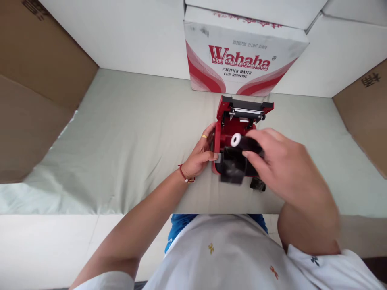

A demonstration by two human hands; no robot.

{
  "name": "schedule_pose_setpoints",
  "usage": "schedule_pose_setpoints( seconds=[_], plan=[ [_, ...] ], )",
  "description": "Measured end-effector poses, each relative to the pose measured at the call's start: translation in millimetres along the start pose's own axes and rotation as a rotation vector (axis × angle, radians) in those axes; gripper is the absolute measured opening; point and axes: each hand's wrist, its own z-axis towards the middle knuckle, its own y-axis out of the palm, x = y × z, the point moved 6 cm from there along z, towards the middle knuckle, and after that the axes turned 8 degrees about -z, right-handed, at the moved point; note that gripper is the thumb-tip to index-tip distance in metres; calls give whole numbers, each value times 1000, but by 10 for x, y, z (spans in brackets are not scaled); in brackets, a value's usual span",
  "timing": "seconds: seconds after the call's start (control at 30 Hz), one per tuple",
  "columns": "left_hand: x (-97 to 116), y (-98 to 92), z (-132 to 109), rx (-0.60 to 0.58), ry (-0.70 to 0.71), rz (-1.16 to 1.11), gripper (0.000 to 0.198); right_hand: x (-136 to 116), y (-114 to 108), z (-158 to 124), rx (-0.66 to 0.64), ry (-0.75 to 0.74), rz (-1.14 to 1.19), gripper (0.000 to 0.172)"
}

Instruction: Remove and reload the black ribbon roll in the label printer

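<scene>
Cloth-covered work surface [136,125], pale green and lightly creased, spanning the view from side to side. A brown cardboard box [39,88] stands at its left end; a white carton [242,60] printed "Wahaha" in red stands along the rear edge. Just in front of the carton lies the red device [234,126], its lid raised at the back and its red interior exposed. The right hand [281,165], slightly blurred, pinches a black roll above the device. The left hand [200,154] steadies the device, fingers along its left side and thumb on the front left edge. A dark sheet [232,165], blurred, hangs beside the black roll [250,144], whose white core faces left. A small dark object [258,184] rests near the device's front.
</scene>
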Motion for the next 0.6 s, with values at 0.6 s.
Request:
schedule_pose_setpoints(
  seconds=[0.6],
  plan=[
    [36,-20,28,-22,38,56,100,1319,964,-317,-51,218,101,41]
  ],
)
